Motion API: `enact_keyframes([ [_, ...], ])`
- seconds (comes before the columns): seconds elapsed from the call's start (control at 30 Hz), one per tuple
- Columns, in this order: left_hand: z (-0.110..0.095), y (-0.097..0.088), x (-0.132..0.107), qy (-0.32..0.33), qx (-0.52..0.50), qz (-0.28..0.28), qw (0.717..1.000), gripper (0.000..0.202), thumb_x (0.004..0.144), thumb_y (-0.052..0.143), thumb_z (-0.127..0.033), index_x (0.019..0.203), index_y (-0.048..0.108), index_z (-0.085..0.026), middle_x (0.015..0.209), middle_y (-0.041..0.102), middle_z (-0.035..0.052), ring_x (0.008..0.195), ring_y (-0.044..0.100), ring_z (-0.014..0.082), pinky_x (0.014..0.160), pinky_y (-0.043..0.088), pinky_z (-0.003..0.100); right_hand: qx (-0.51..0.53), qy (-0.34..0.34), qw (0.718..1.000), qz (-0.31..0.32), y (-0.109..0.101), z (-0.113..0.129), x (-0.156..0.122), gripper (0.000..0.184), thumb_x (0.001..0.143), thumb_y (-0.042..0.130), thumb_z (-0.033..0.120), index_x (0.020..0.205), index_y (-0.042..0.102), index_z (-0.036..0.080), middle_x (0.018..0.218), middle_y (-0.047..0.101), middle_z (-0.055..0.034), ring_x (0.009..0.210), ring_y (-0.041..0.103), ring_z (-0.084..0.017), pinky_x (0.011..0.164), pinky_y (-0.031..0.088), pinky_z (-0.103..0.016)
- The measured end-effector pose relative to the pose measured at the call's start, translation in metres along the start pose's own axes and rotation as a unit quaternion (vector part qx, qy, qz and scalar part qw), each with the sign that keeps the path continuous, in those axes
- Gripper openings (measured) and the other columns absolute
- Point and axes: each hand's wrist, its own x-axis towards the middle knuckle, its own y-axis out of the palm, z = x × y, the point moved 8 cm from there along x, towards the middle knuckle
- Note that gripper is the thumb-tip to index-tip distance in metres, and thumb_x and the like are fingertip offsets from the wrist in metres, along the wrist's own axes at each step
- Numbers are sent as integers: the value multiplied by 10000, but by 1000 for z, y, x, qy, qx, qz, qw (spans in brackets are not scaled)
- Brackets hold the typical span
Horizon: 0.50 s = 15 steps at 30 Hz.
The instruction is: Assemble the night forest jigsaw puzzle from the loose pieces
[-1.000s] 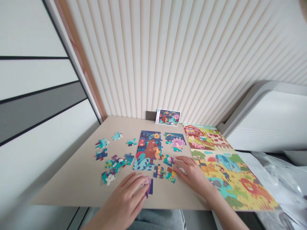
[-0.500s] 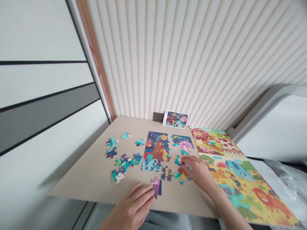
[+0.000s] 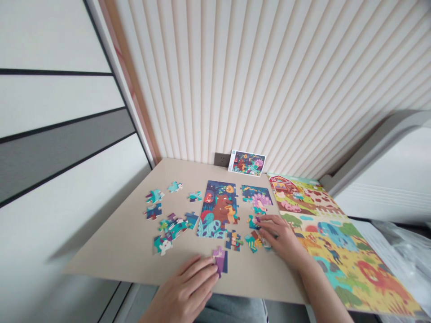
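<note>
My left hand [image 3: 191, 282] lies palm down at the table's front edge, fingers stretched out and close together. Its fingertips touch a purple puzzle piece [image 3: 219, 260] with a dark blue strip along its right side. My right hand [image 3: 281, 237] reaches in from the right, its fingertips closed on a small teal and purple puzzle piece [image 3: 252, 221]. That piece is just below the joined peacock section [image 3: 257, 197]. Under the right hand are orange and teal striped pieces [image 3: 252, 242], partly hidden. Left of them stands the joined bear section [image 3: 218, 208], with an orange and blue piece [image 3: 234, 241] at its lower right corner.
Several loose pieces [image 3: 177, 228] lie on the table's left side, others [image 3: 154, 211] farther left. A picture card [image 3: 247, 163] leans against the ribbed wall beside a socket [image 3: 222, 159]. Finished farm [image 3: 303, 195] and animal puzzles [image 3: 350, 255] cover the right side.
The view has tilted slightly, so everything sits a little higher. My right fingertips and the teal and purple piece have shifted slightly rightward. My left hand stays by the purple piece.
</note>
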Motion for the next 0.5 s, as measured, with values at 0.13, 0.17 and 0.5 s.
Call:
enact_keyframes([
  [0.13, 2, -3, 0, -21, -15, -17, 1000, 316, 956, 582, -110, 1253, 688, -135, 1278, 701, 99, 1291, 608, 232, 1163, 489, 394, 32, -4, 999, -4, -5, 7, -2, 187, 1019, 592, 322, 1041, 770, 272, 1097, 729, -78, 1034, 678, -246, 913, 534, -418],
  [0.17, 2, -3, 0, -24, -19, -16, 999, 309, 954, 581, -108, 1241, 691, -137, 1269, 701, 102, 1283, 612, 230, 1158, 493, 392, 36, -5, 999, -4, -5, 8, -2, 191, 1023, 584, 320, 1039, 767, 266, 1077, 729, -79, 1013, 678, -242, 902, 535, -414],
  [0.5, 4, -7, 6, -50, -58, -10, 997, 293, 941, 595, -106, 1219, 679, -143, 1188, 708, 92, 1200, 646, 209, 1111, 535, 366, 11, -64, 998, -3, -11, 40, 5, 221, 1036, 548, 288, 1100, 759, 276, 1130, 738, -85, 1095, 680, -255, 962, 545, -435],
])
